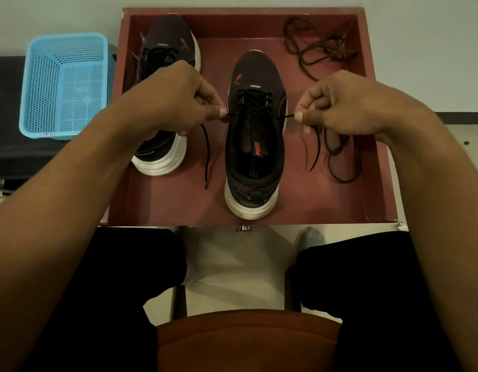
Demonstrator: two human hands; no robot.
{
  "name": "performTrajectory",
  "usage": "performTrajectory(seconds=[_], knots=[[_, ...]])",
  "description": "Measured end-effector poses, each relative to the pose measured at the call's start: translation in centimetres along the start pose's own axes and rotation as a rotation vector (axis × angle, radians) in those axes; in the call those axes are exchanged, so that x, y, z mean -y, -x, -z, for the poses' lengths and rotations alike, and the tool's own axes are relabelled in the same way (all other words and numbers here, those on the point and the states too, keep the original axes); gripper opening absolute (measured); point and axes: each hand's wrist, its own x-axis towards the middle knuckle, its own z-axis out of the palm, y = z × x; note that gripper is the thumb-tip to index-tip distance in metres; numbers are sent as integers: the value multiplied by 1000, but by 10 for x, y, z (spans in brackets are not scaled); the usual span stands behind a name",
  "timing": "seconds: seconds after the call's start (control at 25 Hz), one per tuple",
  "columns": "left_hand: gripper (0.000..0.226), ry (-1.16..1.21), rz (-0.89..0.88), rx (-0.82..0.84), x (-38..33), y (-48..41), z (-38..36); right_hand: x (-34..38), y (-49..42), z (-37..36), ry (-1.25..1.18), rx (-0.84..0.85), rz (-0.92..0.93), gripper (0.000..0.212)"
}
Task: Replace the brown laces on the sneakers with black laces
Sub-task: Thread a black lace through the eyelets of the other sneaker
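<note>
Two dark sneakers with white soles stand in a reddish-brown tray (377, 183). The middle sneaker (255, 162) carries a black lace (252, 102) crossed through its eyelets. My left hand (176, 98) pinches the lace's left end beside the top eyelet, and the free end (206, 154) hangs down to the tray floor. My right hand (340, 103) pinches the right end, whose tail (317, 149) droops below it. The left sneaker (165, 76) also has black lacing and is partly hidden by my left hand. Brown laces (317, 51) lie loose at the tray's back right.
A light blue perforated plastic basket (66, 84) stands left of the tray on a dark surface. More brown lace (342, 162) loops on the tray floor under my right hand. My knees in black trousers and a brown chair seat (248, 342) are below the tray.
</note>
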Motion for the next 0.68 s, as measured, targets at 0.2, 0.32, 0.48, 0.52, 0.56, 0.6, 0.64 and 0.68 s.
performTrajectory(seconds=[0.2, 0.32, 0.48, 0.52, 0.56, 0.6, 0.64, 0.68], knots=[[12, -63, -17, -44, -1, -1, -1, 1, 1, 0, -61, -55, -24, 14], [12, -93, -40, -30, -2, 1, 0, 0, 3, 2, -115, -63, -37, 30], [12, -53, -57, -44, -5, 5, 0, 0, 3, 2, -218, -139, -16, 54], [13, -26, -67, -64, -6, 6, 0, 2, 4, 2, -274, -173, 14, 52], [15, -1, -75, -88, -6, 7, 1, 3, 3, 2, -338, -206, 55, 49], [16, 22, -76, -103, -7, 8, 2, 4, 3, 2, -409, -238, 99, 45], [17, 42, -72, -103, -9, 9, 3, 5, 4, 2, -482, -270, 143, 42], [20, 57, -67, -84, -11, 11, 3, 6, 4, 2, -553, -301, 181, 38]])
